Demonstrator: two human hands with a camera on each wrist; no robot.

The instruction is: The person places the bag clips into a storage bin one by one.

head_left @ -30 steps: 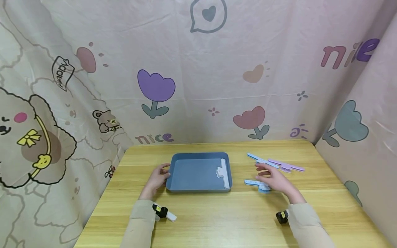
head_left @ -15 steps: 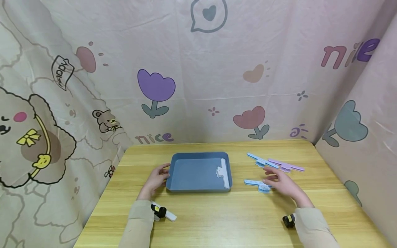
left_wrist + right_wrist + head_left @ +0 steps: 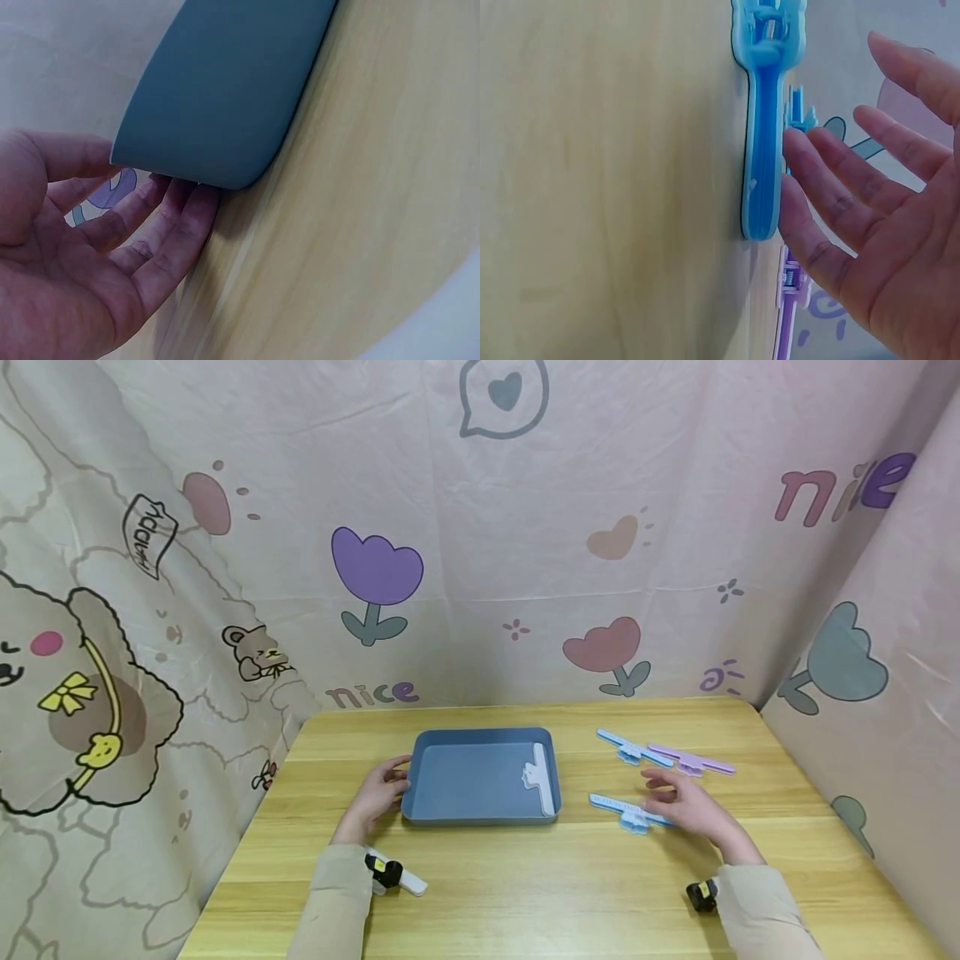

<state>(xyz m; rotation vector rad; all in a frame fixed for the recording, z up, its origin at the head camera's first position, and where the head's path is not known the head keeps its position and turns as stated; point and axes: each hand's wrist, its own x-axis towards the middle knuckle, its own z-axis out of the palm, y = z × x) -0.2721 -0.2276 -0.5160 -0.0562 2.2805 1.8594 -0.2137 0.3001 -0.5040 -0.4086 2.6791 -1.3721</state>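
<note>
A blue-grey tray [image 3: 457, 785] lies on the table with a white bag clip [image 3: 544, 779] along its right side. My left hand [image 3: 377, 796] touches the tray's left end; in the left wrist view the fingertips meet the tray wall [image 3: 210, 97], thumb near its upper edge. On the right, my right hand [image 3: 684, 802] hovers at the right end of the front light-blue bag clip [image 3: 632, 820]. Its fingers are spread and loosely bent, the lower fingertips right beside this blue clip [image 3: 763, 150] in the right wrist view. Nothing lies within the grasp of either hand.
Behind the right hand lie another light-blue bag clip [image 3: 628, 748] and a purple bag clip [image 3: 697, 762], their ends close together. The wooden table [image 3: 517, 893] ends at a patterned cloth [image 3: 487, 568] at the back and both sides.
My right hand has moved right and toward me, from above the front blue clip to its right end. That clip has turned slightly, its right part nearer me. The left hand stays at the tray.
</note>
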